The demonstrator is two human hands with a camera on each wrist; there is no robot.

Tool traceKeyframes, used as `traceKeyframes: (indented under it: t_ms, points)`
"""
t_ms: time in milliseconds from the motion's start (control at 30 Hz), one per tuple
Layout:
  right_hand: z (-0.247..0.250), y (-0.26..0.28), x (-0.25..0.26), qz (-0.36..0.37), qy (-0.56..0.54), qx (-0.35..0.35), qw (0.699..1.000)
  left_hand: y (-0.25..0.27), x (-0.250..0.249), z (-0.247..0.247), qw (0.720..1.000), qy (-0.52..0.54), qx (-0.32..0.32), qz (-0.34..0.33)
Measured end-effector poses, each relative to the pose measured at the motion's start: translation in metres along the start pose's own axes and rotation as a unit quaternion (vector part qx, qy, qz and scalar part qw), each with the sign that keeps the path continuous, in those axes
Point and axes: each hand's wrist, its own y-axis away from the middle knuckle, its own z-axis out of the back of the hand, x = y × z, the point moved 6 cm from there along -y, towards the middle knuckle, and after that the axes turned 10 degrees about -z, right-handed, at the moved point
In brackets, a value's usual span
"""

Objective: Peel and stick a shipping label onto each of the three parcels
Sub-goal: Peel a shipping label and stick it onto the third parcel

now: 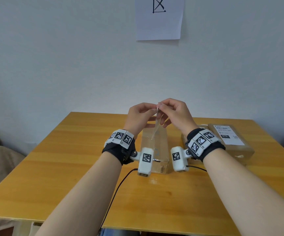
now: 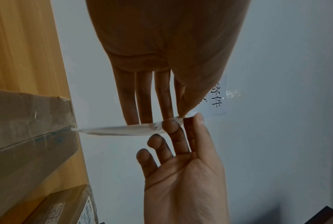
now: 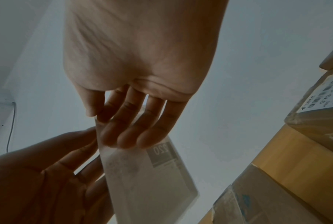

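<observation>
Above the box, left hand and right hand both pinch the tape at its top end.

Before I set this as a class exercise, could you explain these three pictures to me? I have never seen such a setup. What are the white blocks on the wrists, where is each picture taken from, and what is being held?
There is no machine here: a person works with bare hands. The wide picture comes from a camera worn on the head, looking down at a wooden table. The white blocks strapped at the wrists are small cameras. Each one gives one of the other two pictures, looking along the hand at the fingers. The left hand and the right hand both pinch the top of a thin sheet. Its lower end joins a cardboard box on the table. The right wrist picture shows print on the sheet. More boxes lie to the right, one with a white label. A paper hangs on the wall.
</observation>
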Motion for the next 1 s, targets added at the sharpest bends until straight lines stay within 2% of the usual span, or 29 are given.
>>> traceKeyframes:
  t_ms: [200,667,1000]
  points:
    - [-0.0006,0.0006,-0.0010,-0.001,-0.009,0.000,1.000,-0.0002,-0.0039,0.0024,1.000,-0.003,-0.007,-0.031]
    - [0.0001,0.0023,0.0014,-0.004,-0.028,-0.005,1.000,0.0007,-0.0054,0.0045,0.999,-0.007,-0.006,-0.031]
    - [0.0052,0.0010,0.0005,-0.005,0.005,-0.036,0.999,0.0021,-0.0049,0.0015,0.999,-0.022,0.000,-0.026]
